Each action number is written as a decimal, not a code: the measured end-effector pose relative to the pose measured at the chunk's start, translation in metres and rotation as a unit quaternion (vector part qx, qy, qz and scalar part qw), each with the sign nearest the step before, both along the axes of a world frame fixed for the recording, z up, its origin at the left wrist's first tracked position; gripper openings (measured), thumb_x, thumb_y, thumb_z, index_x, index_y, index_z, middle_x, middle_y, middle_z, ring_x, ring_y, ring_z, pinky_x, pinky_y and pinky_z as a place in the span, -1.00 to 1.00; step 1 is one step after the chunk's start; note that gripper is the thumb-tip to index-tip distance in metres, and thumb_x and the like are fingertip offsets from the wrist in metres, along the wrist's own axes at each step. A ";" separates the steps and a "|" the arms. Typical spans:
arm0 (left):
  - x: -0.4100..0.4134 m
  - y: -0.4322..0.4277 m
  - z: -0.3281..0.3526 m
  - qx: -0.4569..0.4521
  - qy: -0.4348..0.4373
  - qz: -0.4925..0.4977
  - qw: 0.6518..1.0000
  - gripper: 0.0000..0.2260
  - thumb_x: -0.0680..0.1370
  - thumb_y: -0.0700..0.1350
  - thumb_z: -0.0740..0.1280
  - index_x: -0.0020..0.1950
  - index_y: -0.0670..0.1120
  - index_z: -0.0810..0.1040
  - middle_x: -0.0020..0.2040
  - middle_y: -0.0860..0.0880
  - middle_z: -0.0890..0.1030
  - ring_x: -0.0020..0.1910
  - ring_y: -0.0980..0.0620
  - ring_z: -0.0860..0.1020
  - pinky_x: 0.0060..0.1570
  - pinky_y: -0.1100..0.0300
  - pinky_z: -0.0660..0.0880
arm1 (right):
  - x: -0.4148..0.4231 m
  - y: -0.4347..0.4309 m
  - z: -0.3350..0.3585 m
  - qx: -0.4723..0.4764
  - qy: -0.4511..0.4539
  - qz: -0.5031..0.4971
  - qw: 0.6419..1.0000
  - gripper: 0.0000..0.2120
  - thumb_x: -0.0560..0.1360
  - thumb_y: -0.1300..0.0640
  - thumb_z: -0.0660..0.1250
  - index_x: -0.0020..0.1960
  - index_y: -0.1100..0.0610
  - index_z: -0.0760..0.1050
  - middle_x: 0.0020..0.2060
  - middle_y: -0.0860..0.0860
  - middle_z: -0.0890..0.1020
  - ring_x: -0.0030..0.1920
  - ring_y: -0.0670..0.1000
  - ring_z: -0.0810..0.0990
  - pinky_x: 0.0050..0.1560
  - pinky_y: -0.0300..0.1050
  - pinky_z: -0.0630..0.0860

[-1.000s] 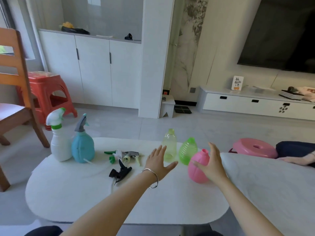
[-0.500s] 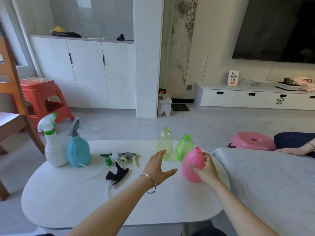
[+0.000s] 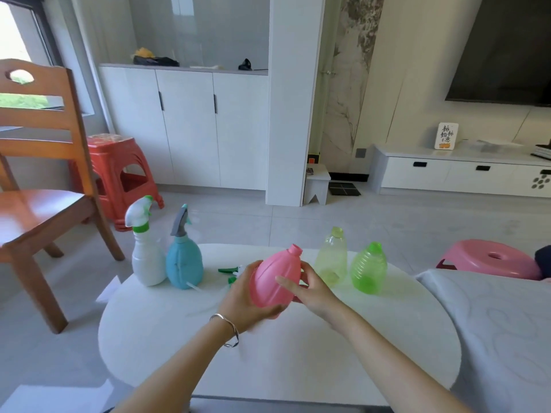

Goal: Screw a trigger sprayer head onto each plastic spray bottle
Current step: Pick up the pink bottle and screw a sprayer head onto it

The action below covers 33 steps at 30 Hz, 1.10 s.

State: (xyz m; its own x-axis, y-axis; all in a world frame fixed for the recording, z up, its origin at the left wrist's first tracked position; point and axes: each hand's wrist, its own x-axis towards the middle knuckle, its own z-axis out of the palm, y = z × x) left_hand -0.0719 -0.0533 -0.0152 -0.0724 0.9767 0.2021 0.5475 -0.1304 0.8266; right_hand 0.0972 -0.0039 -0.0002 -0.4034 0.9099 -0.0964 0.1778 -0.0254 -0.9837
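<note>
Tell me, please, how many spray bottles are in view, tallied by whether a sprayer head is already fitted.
With sprayer head: 2, the white bottle and the blue bottle.
Without sprayer head: 3, the pink bottle held in both hands, the pale yellow bottle and the green bottle.
Total: 5

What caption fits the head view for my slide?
Both hands, left hand and right hand, hold a capless pink bottle above the white table.
</note>
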 end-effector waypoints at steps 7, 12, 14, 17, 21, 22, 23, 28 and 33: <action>-0.095 -0.024 0.004 0.011 0.010 0.082 0.996 -0.22 0.17 0.12 0.55 0.28 0.18 0.24 0.09 0.14 0.44 0.00 0.11 0.49 -0.17 0.35 0.45 | -0.058 0.013 -0.008 -0.035 -0.028 -0.031 0.999 -0.72 0.51 -0.12 0.27 0.12 0.01 0.48 0.18 0.02 0.58 0.09 -0.07 0.55 0.07 -0.18 0.48; -0.131 -0.038 -0.002 0.019 0.008 0.100 0.995 -0.24 0.20 0.09 0.57 0.28 0.20 0.24 0.11 0.10 0.46 -0.01 0.15 0.50 -0.22 0.36 0.46 | -0.062 0.026 -0.042 -0.050 -0.159 -0.044 0.985 -0.36 0.35 -0.14 0.46 0.32 0.12 0.39 0.30 0.03 0.45 0.21 -0.03 0.44 0.13 -0.20 0.33; -0.136 -0.040 -0.004 0.021 0.003 0.101 0.995 -0.24 0.21 0.08 0.57 0.28 0.20 0.23 0.12 0.10 0.46 0.00 0.14 0.50 -0.21 0.36 0.47 | -0.065 0.025 -0.054 -0.046 -0.240 0.000 0.970 -0.27 0.27 -0.24 0.48 0.33 0.07 0.40 0.26 0.01 0.40 0.31 0.03 0.37 0.20 -0.15 0.36; -0.137 -0.041 -0.007 0.019 -0.001 0.100 0.995 -0.24 0.21 0.10 0.56 0.28 0.21 0.23 0.13 0.10 0.45 0.02 0.14 0.50 -0.23 0.36 0.49 | -0.072 0.021 -0.068 0.028 -0.342 0.039 0.938 -0.40 0.18 -0.31 0.47 0.13 -0.05 0.52 0.09 -0.01 0.39 0.26 0.09 0.32 0.13 -0.14 0.35; -0.137 -0.043 -0.011 0.010 -0.003 0.098 0.995 -0.24 0.21 0.14 0.55 0.28 0.21 0.22 0.13 0.12 0.44 0.01 0.21 0.49 -0.34 0.41 0.49 | -0.080 0.018 -0.079 0.069 -0.387 0.006 0.919 -0.37 0.15 -0.31 0.49 0.12 -0.08 0.46 0.11 -0.06 0.33 0.25 0.02 0.28 0.11 -0.18 0.27; -0.137 -0.044 -0.011 0.007 -0.003 0.099 0.995 -0.24 0.20 0.15 0.55 0.27 0.21 0.22 0.13 0.12 0.44 0.01 0.22 0.48 -0.35 0.43 0.48 | -0.080 0.018 -0.080 0.073 -0.377 -0.009 0.923 -0.40 0.14 -0.29 0.50 0.07 -0.06 0.46 0.07 -0.08 0.34 0.20 0.00 0.31 0.07 -0.19 0.29; -0.136 -0.044 -0.011 0.005 -0.003 0.100 0.995 -0.24 0.20 0.17 0.55 0.27 0.21 0.22 0.12 0.13 0.44 0.01 0.23 0.48 -0.35 0.43 0.47 | -0.079 0.018 -0.081 0.069 -0.349 -0.020 0.934 -0.44 0.13 -0.26 0.53 0.01 -0.05 0.45 0.02 -0.10 0.38 0.14 -0.02 0.36 0.02 -0.19 0.31; -0.130 -0.040 -0.007 -0.001 -0.010 0.101 0.995 -0.24 0.19 0.19 0.54 0.28 0.18 0.24 0.10 0.12 0.46 -0.02 0.21 0.49 -0.29 0.41 0.47 | -0.066 0.016 -0.070 0.032 -0.158 -0.057 0.985 -0.68 0.23 0.08 0.58 -0.22 0.02 0.44 -0.26 -0.06 0.57 -0.21 -0.01 0.54 -0.23 -0.21 0.44; -0.116 -0.034 0.003 0.004 -0.030 0.085 0.996 -0.20 0.11 0.28 0.49 0.26 0.21 0.23 0.08 0.17 0.44 0.00 0.17 0.51 -0.28 0.33 0.53 | -0.045 0.020 -0.043 -0.065 0.037 -0.154 0.985 -0.87 0.34 0.22 0.51 -0.17 0.13 0.58 -0.20 0.09 0.64 -0.17 0.03 0.59 -0.18 -0.22 0.53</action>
